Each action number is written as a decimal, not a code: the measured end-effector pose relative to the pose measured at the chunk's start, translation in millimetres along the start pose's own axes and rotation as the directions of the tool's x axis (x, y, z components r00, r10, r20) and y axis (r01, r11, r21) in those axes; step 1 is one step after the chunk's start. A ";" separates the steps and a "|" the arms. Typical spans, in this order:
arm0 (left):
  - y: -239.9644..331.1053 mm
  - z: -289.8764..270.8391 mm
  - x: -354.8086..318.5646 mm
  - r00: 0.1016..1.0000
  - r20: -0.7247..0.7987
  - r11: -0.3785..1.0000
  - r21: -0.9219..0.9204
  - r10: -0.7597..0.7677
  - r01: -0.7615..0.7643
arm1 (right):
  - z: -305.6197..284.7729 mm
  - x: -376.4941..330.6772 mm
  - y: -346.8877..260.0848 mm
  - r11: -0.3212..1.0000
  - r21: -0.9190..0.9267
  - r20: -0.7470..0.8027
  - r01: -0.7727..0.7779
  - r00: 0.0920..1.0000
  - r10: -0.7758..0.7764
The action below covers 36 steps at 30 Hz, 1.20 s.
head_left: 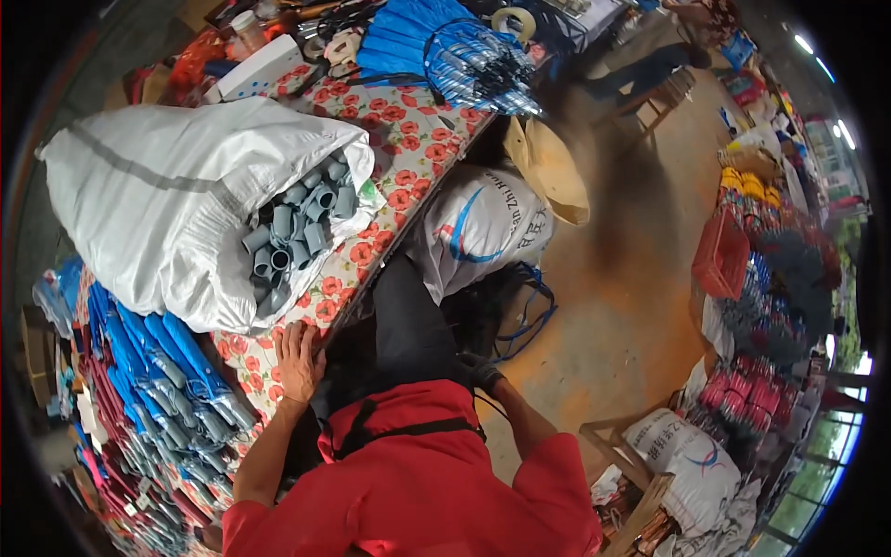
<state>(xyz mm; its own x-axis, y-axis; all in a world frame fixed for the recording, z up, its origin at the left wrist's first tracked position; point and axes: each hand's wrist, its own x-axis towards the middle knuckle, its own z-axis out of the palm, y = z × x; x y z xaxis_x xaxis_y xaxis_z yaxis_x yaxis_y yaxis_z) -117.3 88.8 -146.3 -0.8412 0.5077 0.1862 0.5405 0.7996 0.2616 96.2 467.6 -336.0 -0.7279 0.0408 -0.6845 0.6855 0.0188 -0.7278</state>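
My left hand (299,360) lies flat on the edge of a table with a red-flowered cloth (401,167), its fingers stretched out and nothing in them. Just beyond it, a big white woven sack (176,186) lies on its side, its mouth spilling grey plastic tube-like handles (299,227). My right hand (481,373) is down by my right thigh, dark and partly hidden; its fingers do not show clearly. Left of my left arm are several folded blue umbrellas (162,348) with grey handles.
A bundle of blue umbrellas (473,60) lies at the table's far end, near a tape roll (513,23). A full white sack (487,218) and blue strap (531,325) are beside the table. A red crate (721,253), piled goods and a wooden frame (624,455) stand at right.
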 end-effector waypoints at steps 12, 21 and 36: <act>-25.8 -7.5 -2.4 0.990 0.126 0.984 -0.155 -0.065 0.084 | -60.2 67.2 97.9 0.782 -0.621 0.366 -0.053 0.863 0.349; -38.0 -2.9 -10.9 0.983 0.159 0.978 -0.169 -0.092 0.119 | -75.3 31.8 -1.6 0.830 0.297 0.620 -0.473 0.756 0.209; -18.8 -22.0 -1.1 0.976 0.169 0.991 0.006 -0.135 0.136 | -187.9 111.6 -35.0 0.767 -0.599 0.591 0.230 0.773 0.229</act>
<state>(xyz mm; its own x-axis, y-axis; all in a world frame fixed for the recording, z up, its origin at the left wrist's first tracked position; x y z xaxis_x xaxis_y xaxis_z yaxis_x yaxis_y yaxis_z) -126.2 66.1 -130.6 -0.8969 0.4420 -0.0137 0.4211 0.8632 0.2785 -5.8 659.2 -379.1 -0.4155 -0.5545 -0.7210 0.3684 0.6222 -0.6908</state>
